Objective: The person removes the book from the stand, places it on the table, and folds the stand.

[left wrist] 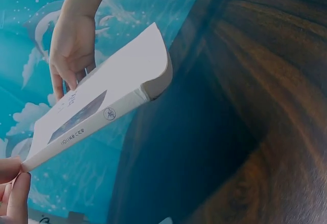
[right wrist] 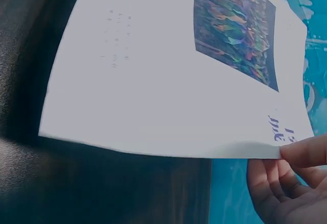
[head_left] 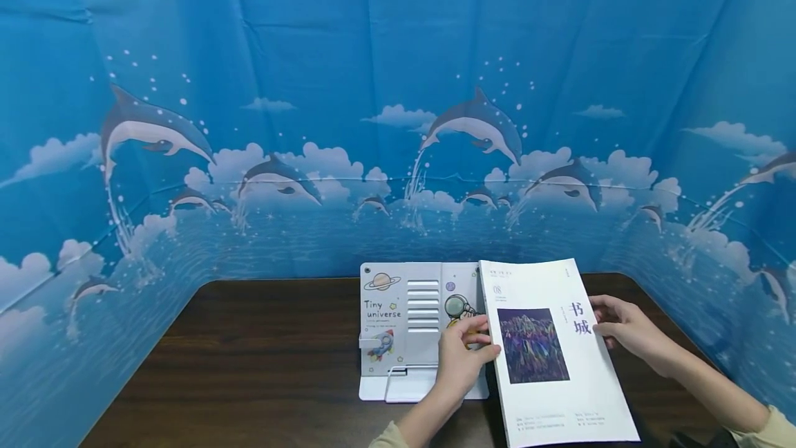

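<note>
Magazine above table; left hand, right hand pinch 2 long edges.

A blue fabric backdrop extends along the rear, left and right edges of the dark wood-grain table, curving at both rear corners. Printed motifs: leaping dolphins, white clouds, rippled water. Vertical creases mark the upper fabric.

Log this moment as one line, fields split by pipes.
left hand: pinches magazine at spine edge | right hand: pinches opposite edge | magazine: held above table | white stand: on table, partly hidden
</note>
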### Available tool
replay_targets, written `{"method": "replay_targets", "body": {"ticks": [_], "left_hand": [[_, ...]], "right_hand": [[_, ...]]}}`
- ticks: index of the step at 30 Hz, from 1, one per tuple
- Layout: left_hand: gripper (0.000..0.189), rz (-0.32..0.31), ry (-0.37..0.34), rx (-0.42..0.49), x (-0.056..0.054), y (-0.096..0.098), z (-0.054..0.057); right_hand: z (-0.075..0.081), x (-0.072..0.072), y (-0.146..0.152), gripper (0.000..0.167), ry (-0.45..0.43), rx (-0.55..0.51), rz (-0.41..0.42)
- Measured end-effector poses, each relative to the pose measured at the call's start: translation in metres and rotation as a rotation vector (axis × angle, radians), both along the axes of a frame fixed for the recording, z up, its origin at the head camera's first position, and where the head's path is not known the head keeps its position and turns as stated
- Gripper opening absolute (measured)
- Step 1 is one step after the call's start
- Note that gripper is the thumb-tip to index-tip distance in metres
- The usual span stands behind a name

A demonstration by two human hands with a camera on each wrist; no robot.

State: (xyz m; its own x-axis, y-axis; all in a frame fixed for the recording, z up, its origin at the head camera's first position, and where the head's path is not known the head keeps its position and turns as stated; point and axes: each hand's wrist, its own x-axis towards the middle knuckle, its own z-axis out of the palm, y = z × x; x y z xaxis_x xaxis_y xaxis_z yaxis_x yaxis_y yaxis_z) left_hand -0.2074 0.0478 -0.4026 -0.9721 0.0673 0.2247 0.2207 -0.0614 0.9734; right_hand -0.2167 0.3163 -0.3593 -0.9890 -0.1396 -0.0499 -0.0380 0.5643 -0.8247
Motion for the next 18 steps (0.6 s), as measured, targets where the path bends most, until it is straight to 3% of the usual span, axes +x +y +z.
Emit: {"method": "replay_targets", "body": {"ticks": [9,18], "left_hand": [[0.042,-0.014,-0.034,-0.007,0.005,0.013,-0.014],[0.043,-0.008,-0.074,-0.001,0.006,0.023,-0.019]], "right_hand": [[-0.009,0.002,0.013,0.053,-0.098,-0.016,-0.018],[-0.012,0.000,0.025,0.056,-0.172,-0.043,0.004]]}}
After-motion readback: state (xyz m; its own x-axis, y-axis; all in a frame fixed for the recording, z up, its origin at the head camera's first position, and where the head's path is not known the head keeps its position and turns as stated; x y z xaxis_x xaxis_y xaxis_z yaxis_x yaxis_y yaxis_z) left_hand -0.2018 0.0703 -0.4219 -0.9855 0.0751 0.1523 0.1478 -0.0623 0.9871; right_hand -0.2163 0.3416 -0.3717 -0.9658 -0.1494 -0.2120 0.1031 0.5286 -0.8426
